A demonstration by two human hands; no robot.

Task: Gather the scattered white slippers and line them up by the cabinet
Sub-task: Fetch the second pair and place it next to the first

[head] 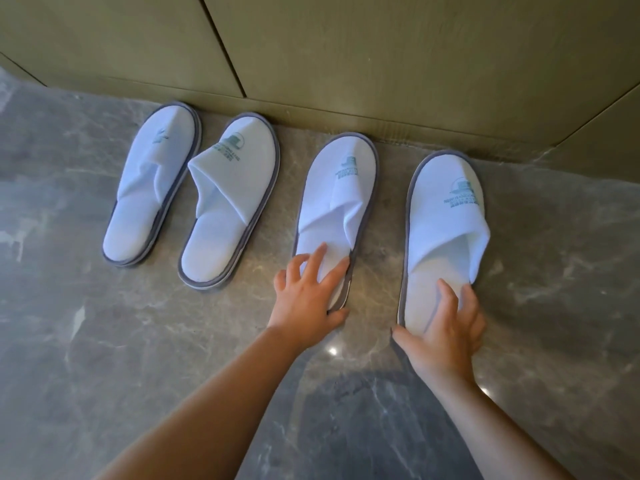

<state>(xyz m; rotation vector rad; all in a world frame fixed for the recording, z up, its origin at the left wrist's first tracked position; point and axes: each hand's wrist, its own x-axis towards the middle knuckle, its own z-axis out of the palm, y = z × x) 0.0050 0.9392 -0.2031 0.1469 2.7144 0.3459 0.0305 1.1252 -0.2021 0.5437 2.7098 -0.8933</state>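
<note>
Marble floor [104, 341]: hands splayed, seemingly loosely gripping slipper heels, left hand [308, 299], right hand [446, 330].

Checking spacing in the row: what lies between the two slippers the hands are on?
Only bare grey marble floor lies between the third slipper and the rightmost slipper, seen in the head view.

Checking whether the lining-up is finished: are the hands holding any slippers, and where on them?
Each hand rests on a slipper's heel end: the left hand on the third slipper, the right hand on the fourth slipper. Both slippers lie flat on the floor, not lifted.
</note>
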